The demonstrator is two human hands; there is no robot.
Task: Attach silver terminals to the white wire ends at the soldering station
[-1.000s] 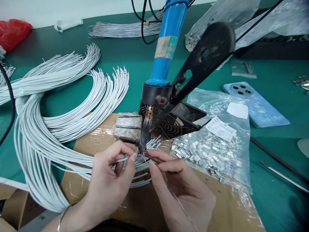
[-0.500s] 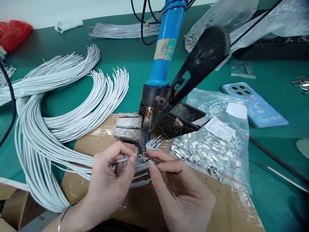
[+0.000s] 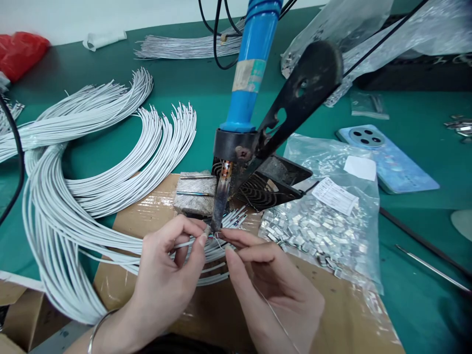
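Observation:
My left hand point(image 3: 165, 275) pinches the end of a white wire point(image 3: 184, 243) between thumb and forefinger, just under the tip of the soldering iron point(image 3: 221, 206). My right hand point(image 3: 273, 285) pinches a thin strand of solder wire point(image 3: 275, 314) and holds its end against the same spot. The iron has a blue handle point(image 3: 250, 69) and sits in a black metal stand point(image 3: 295, 103). Both hands rest over a taped cardboard box point(image 3: 147, 216). The joint itself is too small to make out.
Large curved bundles of white wires point(image 3: 110, 162) lie to the left on the green table point(image 3: 191, 83). A plastic bag of small metal terminals point(image 3: 317, 231) lies right of the hands. A phone point(image 3: 387, 157), a grey sponge block point(image 3: 195, 194) and a small black fan point(image 3: 265, 189) lie behind.
Almost nothing: both hands keep their pinches at the iron's tip. The view has shifted slightly.

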